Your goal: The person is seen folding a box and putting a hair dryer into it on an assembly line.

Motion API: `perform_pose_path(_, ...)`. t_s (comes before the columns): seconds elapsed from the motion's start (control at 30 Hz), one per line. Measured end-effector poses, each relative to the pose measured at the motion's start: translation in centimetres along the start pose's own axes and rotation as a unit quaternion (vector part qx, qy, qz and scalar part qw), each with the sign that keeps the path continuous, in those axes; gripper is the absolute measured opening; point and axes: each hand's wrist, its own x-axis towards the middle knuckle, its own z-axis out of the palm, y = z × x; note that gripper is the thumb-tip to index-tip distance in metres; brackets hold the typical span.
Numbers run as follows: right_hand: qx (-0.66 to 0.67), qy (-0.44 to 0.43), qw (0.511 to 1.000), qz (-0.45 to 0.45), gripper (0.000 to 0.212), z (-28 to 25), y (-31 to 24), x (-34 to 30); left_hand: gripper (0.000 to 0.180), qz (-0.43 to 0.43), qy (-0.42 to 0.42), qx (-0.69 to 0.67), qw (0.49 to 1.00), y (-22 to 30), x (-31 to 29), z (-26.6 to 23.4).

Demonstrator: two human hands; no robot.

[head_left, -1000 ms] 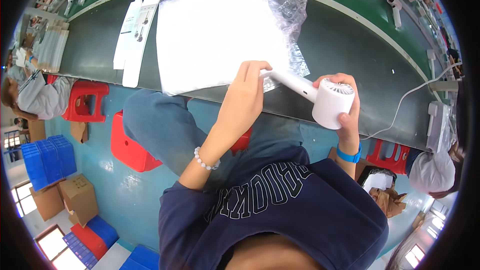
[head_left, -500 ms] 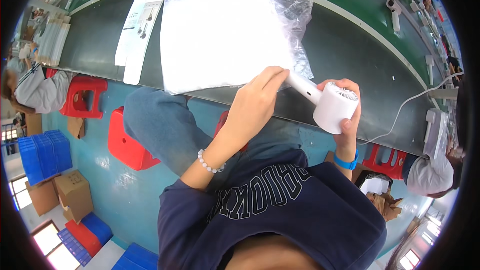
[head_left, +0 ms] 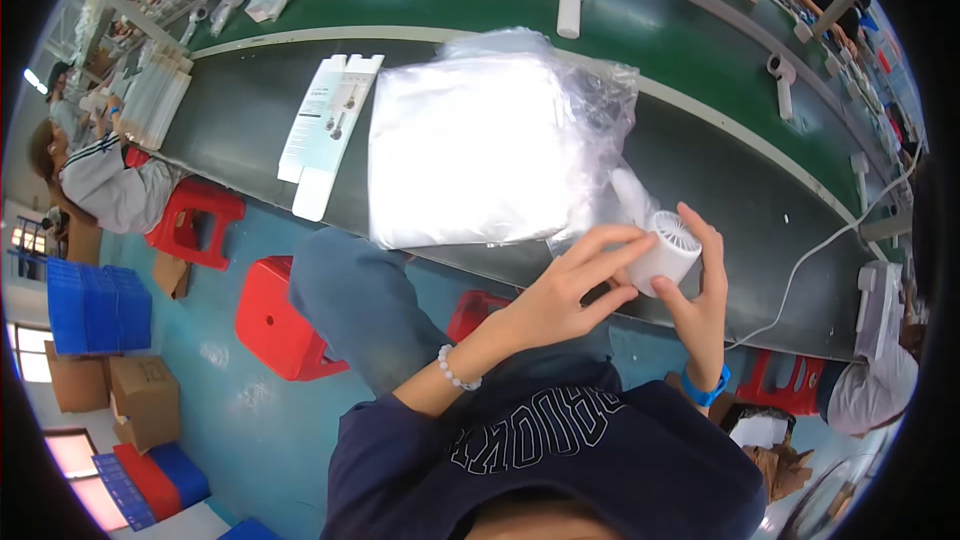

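Both my hands are closed around the round head of a white handheld fan (head_left: 665,258) at the table's near edge. Its handle points away from me, toward the plastic bags. My left hand (head_left: 575,290) grips the head's left side with fingertips and thumb. From the right, my right hand (head_left: 704,290) holds it between thumb and fingers, the grille facing up. Just left of the fan lies a stack of clear plastic bags (head_left: 470,155). Farther left is a flattened printed carton (head_left: 330,130), pale green and white.
A green conveyor belt (head_left: 420,5) runs behind the dark table (head_left: 740,170), carrying another white fan (head_left: 569,0). A white cable (head_left: 800,265) crosses the table on the right. Red stools (head_left: 275,325) and blue crates (head_left: 98,305) stand at left. Other people sit along the line.
My left hand has moved from the handle's end to the fan head. The fan has turned, its handle now pointing more away from me. The view has shifted, showing more of the belt.
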Motion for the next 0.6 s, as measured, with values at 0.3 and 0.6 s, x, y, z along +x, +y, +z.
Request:
perform_pose_path(0.3, -0.171, -0.071, 0.982, -0.044, 0.079, 0.5, -0.2, 1.3, 0.057, -0.042, -0.022, -0.095, 0.994, -0.1, 0.3, -0.1)
perform_pose_path(0.6, -0.238, -0.072, 0.930, -0.271, 0.080, 2.9, 4.1, 3.0, 0.055, -0.049, 0.054, -0.332, 0.941, -0.2, 2.6, -1.6)
